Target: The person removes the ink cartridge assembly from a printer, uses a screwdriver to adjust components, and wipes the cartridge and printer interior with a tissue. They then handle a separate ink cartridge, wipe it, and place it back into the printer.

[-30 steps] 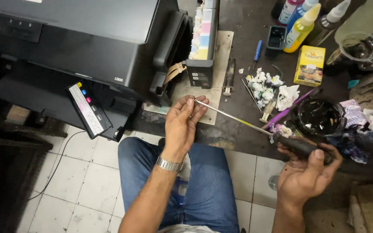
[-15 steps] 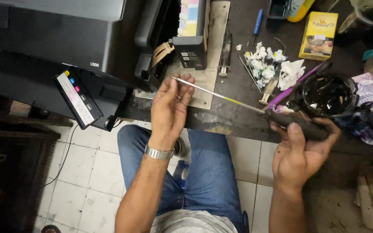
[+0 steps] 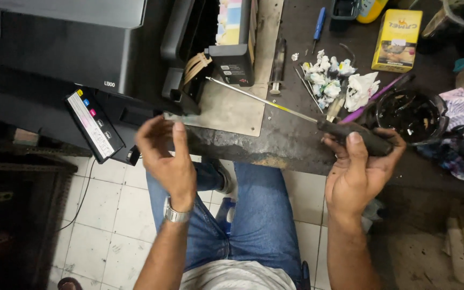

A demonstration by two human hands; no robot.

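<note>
arms: bare | left wrist: silver watch [image 3: 177, 215] | legs: blue jeans [image 3: 259, 225] | top: white shirt [image 3: 237, 276]

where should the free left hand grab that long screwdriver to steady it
Probably mid-shaft, coming from below. The right hand already wraps the black handle of the screwdriver, whose thin bare shaft slants up-left towards the printer. The open left hand hangs just under it.

Left hand [image 3: 166, 156] open, palm up; right hand [image 3: 362, 169] curled closed.
</note>
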